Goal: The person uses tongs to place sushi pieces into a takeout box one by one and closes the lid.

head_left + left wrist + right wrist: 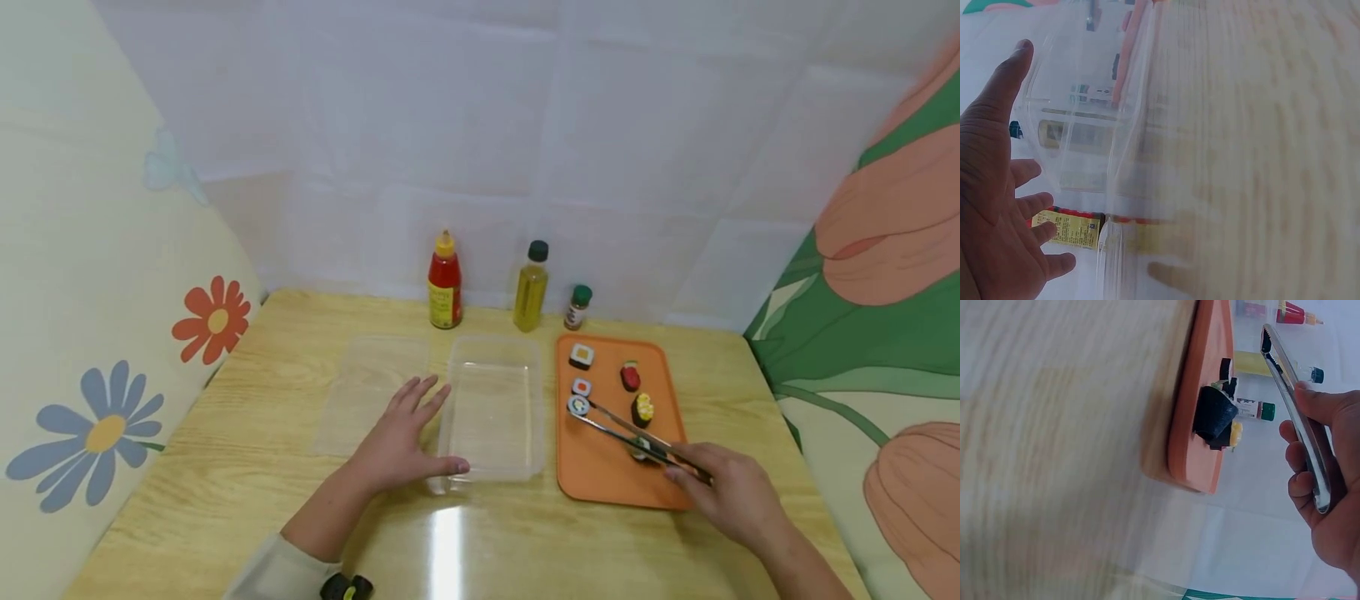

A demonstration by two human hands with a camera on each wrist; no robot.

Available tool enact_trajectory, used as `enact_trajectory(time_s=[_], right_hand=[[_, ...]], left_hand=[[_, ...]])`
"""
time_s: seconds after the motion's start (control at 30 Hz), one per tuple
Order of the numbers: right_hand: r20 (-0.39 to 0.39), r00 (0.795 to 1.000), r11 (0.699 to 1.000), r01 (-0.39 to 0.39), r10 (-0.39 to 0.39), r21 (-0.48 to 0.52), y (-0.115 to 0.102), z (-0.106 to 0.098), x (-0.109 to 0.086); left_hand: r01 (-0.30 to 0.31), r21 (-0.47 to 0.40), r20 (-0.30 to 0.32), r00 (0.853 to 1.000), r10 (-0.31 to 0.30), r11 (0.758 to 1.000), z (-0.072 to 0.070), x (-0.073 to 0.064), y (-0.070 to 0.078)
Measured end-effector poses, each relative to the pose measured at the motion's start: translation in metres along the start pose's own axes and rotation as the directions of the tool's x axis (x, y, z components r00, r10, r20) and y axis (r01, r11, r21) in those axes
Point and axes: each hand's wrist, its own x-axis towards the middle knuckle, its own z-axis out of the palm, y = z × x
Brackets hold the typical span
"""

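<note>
My right hand [735, 496] grips metal tongs [630, 433] above the orange tray [600, 479]. Between the tong tips is a small round sushi roll [578, 406] with a pale ring pattern. A red-centred roll [581, 387] and a yellow-centred roll [581, 356] lie just behind it. On the tray's right half are a red-topped sushi [631, 376] and a yellow-topped sushi [642, 409]; a dark cone-shaped hand roll [1215, 414] is partly hidden under the tongs in the head view. My left hand [397, 442], fingers spread, is beside the clear plastic container [491, 417], thumb over its near left corner.
A clear flat lid [360, 375] lies left of the container. Along the back stand a red sauce bottle [446, 287], a yellow oil bottle [531, 287] and a small green-capped jar [577, 308]. White sheeting rises behind the wooden table [240, 467].
</note>
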Motion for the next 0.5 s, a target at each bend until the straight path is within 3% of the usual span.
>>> enact_trajectory(time_s=[0.5], right_hand=[[0.004, 0.999, 0.998, 0.052, -0.052, 0.023, -0.003, -0.009, 0.026]], left_hand=[[-0.007, 0.010, -0.005, 1.000, 0.007, 1.000, 0.000, -0.001, 0.000]])
